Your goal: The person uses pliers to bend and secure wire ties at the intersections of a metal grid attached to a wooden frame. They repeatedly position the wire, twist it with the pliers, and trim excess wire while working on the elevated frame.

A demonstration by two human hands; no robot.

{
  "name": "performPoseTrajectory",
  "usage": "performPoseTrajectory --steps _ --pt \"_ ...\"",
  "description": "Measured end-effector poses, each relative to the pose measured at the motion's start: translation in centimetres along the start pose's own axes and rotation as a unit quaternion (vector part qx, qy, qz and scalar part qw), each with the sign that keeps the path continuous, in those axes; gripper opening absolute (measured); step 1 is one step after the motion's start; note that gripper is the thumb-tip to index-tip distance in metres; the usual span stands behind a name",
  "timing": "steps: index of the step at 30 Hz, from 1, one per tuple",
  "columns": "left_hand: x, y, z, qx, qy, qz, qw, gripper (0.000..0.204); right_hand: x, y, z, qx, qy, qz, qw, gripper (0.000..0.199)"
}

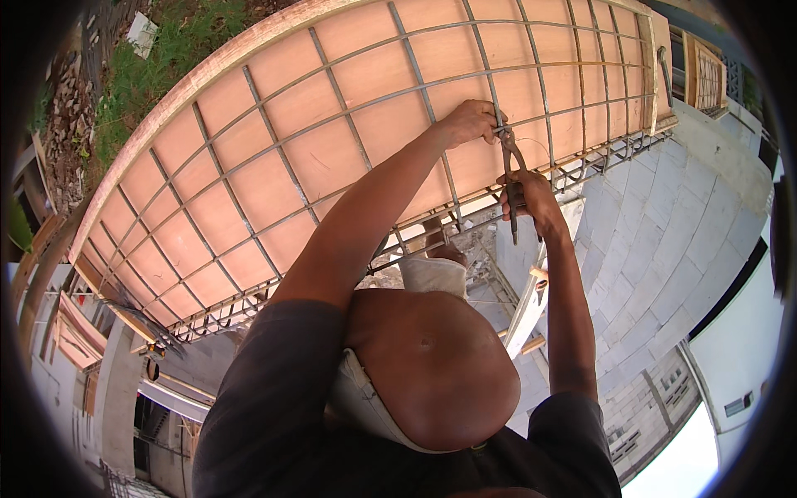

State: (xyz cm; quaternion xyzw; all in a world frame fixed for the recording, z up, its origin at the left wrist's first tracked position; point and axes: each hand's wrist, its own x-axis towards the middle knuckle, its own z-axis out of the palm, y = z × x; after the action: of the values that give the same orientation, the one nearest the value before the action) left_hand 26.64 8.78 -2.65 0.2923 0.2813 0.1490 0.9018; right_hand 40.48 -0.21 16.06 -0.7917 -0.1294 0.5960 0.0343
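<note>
My right hand point(530, 199) is closed round the handles of dark metal pincers point(513, 156), held upright with the jaws at a crossing of the steel rebar grid point(422, 83). Just left of the jaws, my left hand point(471, 123) has its fingers curled in against a bar. What they pinch there is too small to make out. A thin loose wire point(545, 148) seems to curve out beside the pincers. Beneath the grid lies an orange-brown plywood panel point(311, 158) with a raised timber edge point(178, 90).
Along the panel's near side runs a narrow rebar cage point(217, 317). My bent knee point(432, 365) is close below it. Grey block paving point(647, 232) spreads out at the right, with a pale plank point(525, 319) lower down. Grass point(137, 91) and rubble lie beyond the far left edge.
</note>
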Motion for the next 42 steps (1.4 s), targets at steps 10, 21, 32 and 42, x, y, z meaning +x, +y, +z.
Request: performPoseTrajectory --steps 10,21,32,42 --pt "0.5 -0.5 -0.1 -0.015 -0.005 0.013 1.000 0.067 -2.1 -1.1 0.7 -0.161 0.058 -0.063 0.983 0.039" --pt "0.2 0.1 0.0 0.008 0.005 0.016 1.000 0.071 -3.6 -2.1 -2.4 -0.373 0.174 -0.121 0.903 0.041" --pt "-7.2 -0.4 5.6 0.251 0.269 0.235 0.900 0.041 -4.1 -0.9 -0.8 -0.544 0.292 -0.108 0.779 0.064" --pt "-4.8 -3.2 9.2 0.215 0.284 0.072 0.931 0.030 -3.3 -0.1 -0.3 -0.508 0.288 -0.054 0.810 0.066"
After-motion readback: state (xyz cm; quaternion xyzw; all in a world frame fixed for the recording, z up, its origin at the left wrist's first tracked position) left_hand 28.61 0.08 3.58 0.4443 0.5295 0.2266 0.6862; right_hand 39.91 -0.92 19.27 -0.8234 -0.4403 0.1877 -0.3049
